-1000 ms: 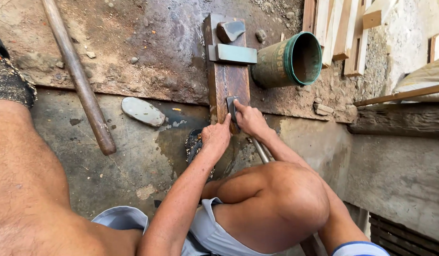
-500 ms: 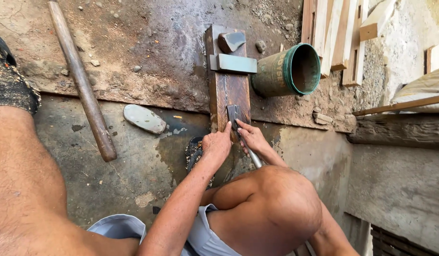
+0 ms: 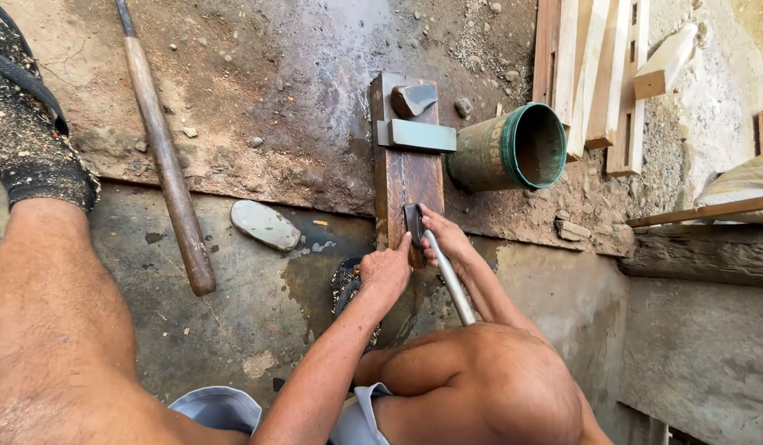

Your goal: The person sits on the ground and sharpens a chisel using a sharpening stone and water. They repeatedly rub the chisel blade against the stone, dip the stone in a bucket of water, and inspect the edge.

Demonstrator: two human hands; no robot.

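Both hands press a blade [image 3: 414,224] flat on the wet board [image 3: 406,177]: left hand [image 3: 386,270] fingers on it, right hand [image 3: 447,239] clamped round its handle. Sharpening looks midway.

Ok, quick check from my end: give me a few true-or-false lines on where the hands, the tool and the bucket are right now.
1. Both hands press a metal tool onto the wet wooden block. True.
2. The green bucket stands upright. False: it lies on its side, right of the block.
3. The left hand holds the long wooden handle. False: the handle lies untouched on the ground.
4. The right hand grips the tool's metal shaft. True.
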